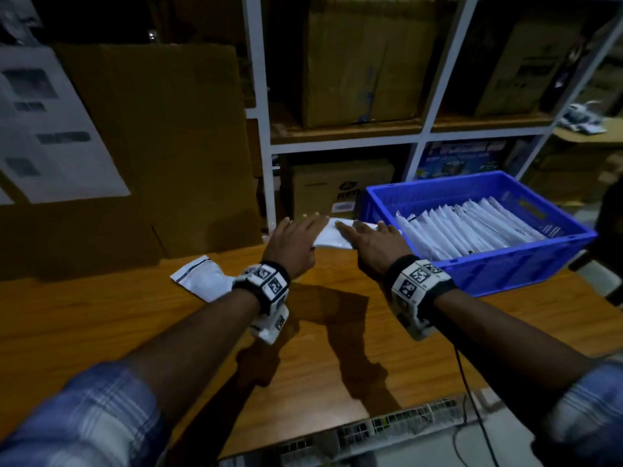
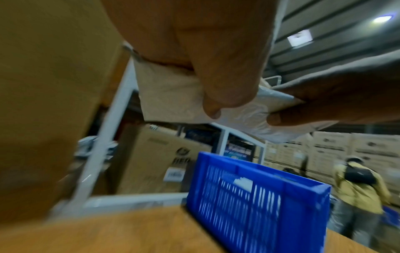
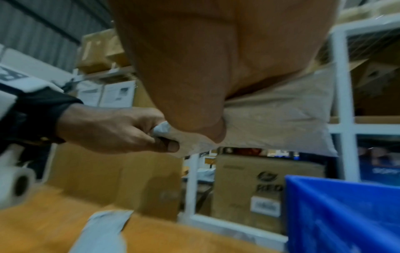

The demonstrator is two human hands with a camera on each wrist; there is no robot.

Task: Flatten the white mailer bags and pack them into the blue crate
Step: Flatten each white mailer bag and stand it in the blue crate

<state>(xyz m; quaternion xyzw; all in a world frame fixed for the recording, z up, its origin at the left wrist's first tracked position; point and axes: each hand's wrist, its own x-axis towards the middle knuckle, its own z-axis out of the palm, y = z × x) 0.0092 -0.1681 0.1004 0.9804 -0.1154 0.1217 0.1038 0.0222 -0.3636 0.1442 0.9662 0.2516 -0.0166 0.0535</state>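
both hands are holding one white mailer bag (image 1: pixel 332 234) in the air over the far edge of the tabletop (image 1: pixel 337 318), just left of the blue crate (image 1: pixel 526 267). the left hand (image 1: pixel 292 243) is gripping the bag's left end, and the right wrist view is showing its thumb and fingers pinching a bunched corner (image 3: pixel 161 130). the right hand (image 1: pixel 375 245) is lying over the bag's right end with its fingers stretched across the top, and its thumb (image 2: pixel 275 118) is pressing up from underneath, so it too is pinching the bag.

the blue crate is sitting at the far right of the tabletop, and a row of white mailers (image 1: pixel 472 227) is standing packed on edge inside it, leaning toward the far side. a second, crumpled mailer bag (image 1: pixel 202 278) is lying on the tabletop to the left, partly hidden behind the left wrist.

cardboard boxes (image 1: pixel 360 59) are sitting on a white shelf rack (image 1: pixel 263 136) beyond the tabletop. in the left wrist view a person in a yellow top (image 2: pixel 357 186) is standing far off.
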